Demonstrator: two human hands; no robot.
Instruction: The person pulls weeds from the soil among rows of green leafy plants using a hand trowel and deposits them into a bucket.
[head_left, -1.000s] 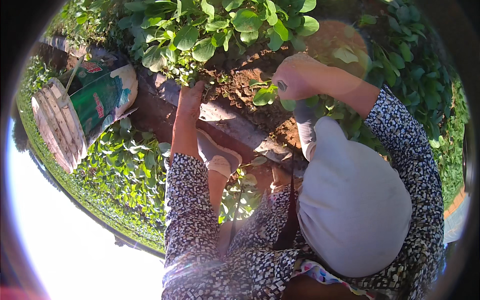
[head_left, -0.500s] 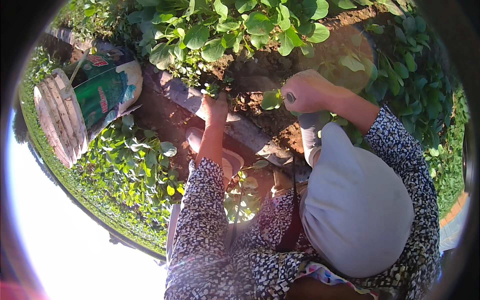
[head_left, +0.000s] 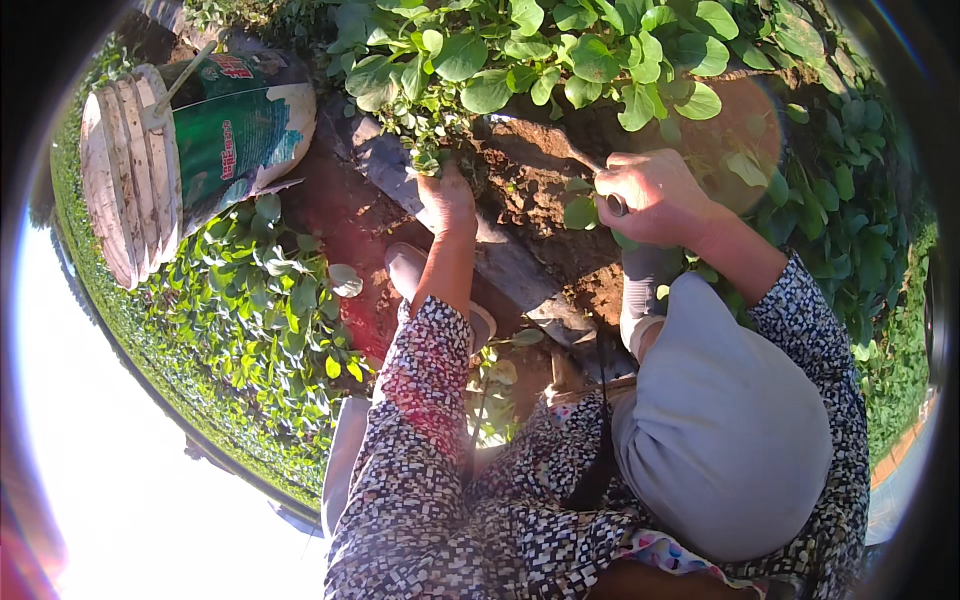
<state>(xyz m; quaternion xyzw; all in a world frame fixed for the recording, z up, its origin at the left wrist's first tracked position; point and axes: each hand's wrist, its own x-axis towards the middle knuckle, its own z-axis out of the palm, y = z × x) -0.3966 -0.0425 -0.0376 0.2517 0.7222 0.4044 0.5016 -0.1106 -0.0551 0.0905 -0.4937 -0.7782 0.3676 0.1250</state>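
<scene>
While the right hand (head_left: 655, 198) is wrapped tight around a small hand tool (head_left: 584, 158) at two o'clock, the left hand (head_left: 447, 195) is near eleven o'clock, with its fingers bent in and, it seems, pinching some small green sprigs (head_left: 428, 160). The fingertips are partly hidden, so how firm the pinch is cannot be told. The sprigs are also near eleven o'clock, just beside the bare brown soil (head_left: 530, 170). From the fist, the tool's thin metal end points to ten o'clock. Big leafy plants (head_left: 595, 60) grow between twelve and one o'clock, and a green bucket (head_left: 205, 145) is at ten o'clock. To do this well, it likely helps to hold the sprigs low on their stems so they do not snap. The metal end is best kept clear of the left fingers and the big leaves.
</scene>
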